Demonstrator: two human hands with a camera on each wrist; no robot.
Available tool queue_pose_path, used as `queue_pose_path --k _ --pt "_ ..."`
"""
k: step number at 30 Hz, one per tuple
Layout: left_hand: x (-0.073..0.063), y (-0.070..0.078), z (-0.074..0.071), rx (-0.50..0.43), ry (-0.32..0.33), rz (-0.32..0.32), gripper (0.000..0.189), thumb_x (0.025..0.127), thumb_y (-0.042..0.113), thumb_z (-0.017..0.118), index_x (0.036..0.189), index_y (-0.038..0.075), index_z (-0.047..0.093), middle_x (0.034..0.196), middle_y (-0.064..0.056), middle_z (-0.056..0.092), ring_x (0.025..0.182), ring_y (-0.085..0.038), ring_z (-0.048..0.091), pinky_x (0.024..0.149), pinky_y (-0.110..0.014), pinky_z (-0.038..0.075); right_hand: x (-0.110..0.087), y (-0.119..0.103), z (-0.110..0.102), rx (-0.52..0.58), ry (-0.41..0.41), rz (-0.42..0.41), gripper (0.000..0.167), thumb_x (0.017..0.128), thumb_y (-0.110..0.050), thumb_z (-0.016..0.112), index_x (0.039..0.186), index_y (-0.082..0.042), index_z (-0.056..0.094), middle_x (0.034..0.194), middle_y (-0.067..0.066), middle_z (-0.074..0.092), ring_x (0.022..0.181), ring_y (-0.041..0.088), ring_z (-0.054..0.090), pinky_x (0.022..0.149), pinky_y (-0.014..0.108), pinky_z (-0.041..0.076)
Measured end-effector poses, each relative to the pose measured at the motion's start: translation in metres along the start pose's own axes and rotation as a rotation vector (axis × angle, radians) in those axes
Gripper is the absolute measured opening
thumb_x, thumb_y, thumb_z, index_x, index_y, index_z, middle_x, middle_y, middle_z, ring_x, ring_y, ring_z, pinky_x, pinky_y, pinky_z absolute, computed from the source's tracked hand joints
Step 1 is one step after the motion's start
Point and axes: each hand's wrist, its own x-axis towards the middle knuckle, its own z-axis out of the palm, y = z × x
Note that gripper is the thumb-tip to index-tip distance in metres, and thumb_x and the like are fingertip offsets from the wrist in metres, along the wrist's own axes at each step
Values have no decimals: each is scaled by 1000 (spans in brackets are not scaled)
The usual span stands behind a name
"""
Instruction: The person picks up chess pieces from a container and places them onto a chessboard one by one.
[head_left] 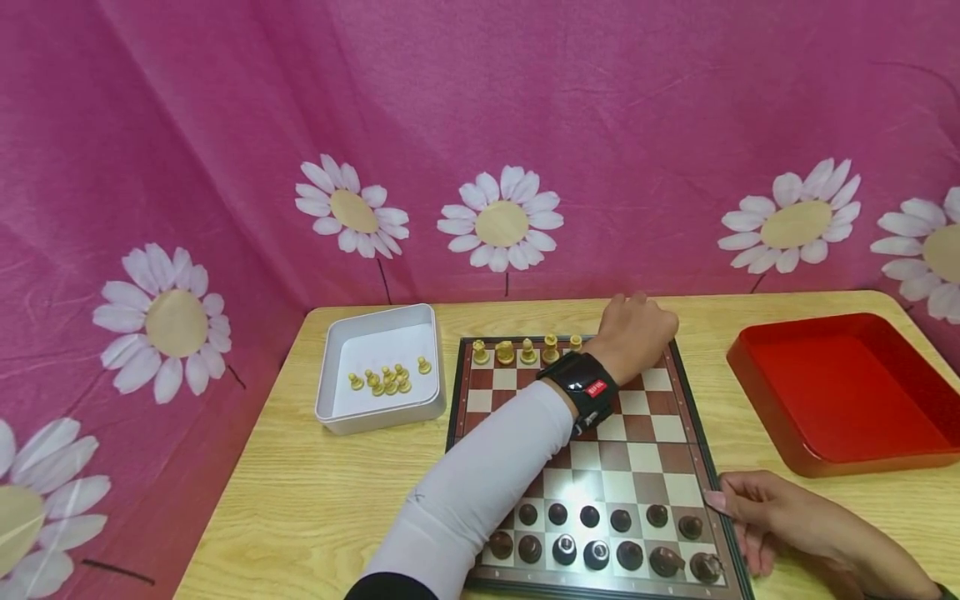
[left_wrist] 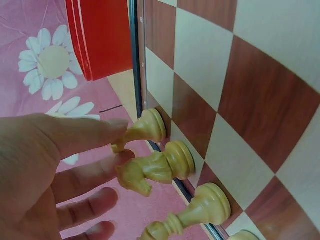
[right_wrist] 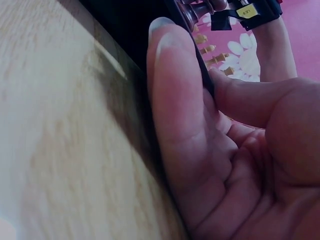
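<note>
My left hand reaches across the chessboard to its far right corner. In the left wrist view, its thumb and forefinger pinch the top of a cream rook, whose base is at the corner square; the other fingers are spread. Beside the rook are a cream knight and a cream bishop. My right hand grips the board's near right edge, thumb at the top edge and fingers along the side. My left forearm hides part of the board in the head view.
Several dark pawns stand before a row of dark pieces on the near side. A white box at left holds several cream pawns. A red tray is at right. A pink curtain hangs behind.
</note>
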Motion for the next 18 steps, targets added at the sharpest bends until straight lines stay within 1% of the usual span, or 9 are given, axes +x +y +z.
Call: queue_pose_path --k 3,4,6,8,10,13,15,18 --pt "-1 -1 -4 -31 -54 -8 29 105 17 54 109 36 75 98 11 76 103 -12 61 85 -32 48 -1 -2 -1 19 -2 23 28 112 -21 42 109 0 60 81 3 74 65 11 71 61 23 59" --pt "-3 -2 -6 -44 -62 -9 28 105 19 55 114 38 74 100 12 76 104 -12 60 85 -31 47 -1 -2 -1 21 -2 30 26 112 -22 42 112 -2 60 81 4 73 65 11 71 61 23 59" --pt "-9 -6 -12 -66 -52 -7 28 104 25 58 125 40 70 102 13 75 105 -12 58 84 -30 45 -1 -1 -1 20 0 39 27 112 -22 42 113 -3 60 81 5 72 66 12 71 61 24 59" --pt "-16 -12 -19 -98 -32 -8 31 102 31 60 131 40 67 102 14 74 103 -12 57 80 -29 45 -1 0 -1 11 5 43 27 112 -23 41 113 -2 59 81 5 71 66 12 71 62 24 59" --pt "-25 -21 -26 -126 -3 -11 34 102 35 61 135 38 66 105 15 74 103 -12 58 79 -29 46 -1 0 -1 7 5 45 28 113 -23 40 113 -1 59 82 6 71 66 12 71 62 24 59" --pt "-41 -38 -33 -165 9 -37 37 102 38 60 139 37 65 117 13 75 107 -13 59 83 -29 49 -2 0 -3 15 2 61 29 113 -23 39 114 -2 59 82 5 71 66 12 70 62 24 59" --pt "-53 -52 -35 -171 20 -58 38 102 39 60 140 35 64 126 12 74 109 -13 60 86 -30 51 -1 -1 -4 22 -3 68 29 113 -23 39 115 -3 60 83 5 72 66 12 70 63 24 59" --pt "-74 -74 -33 -168 28 -85 39 102 40 61 140 33 65 131 9 73 109 -15 61 86 -32 52 1 -3 -5 33 -12 81 29 113 -23 39 117 -4 60 85 5 73 68 12 71 64 23 59"
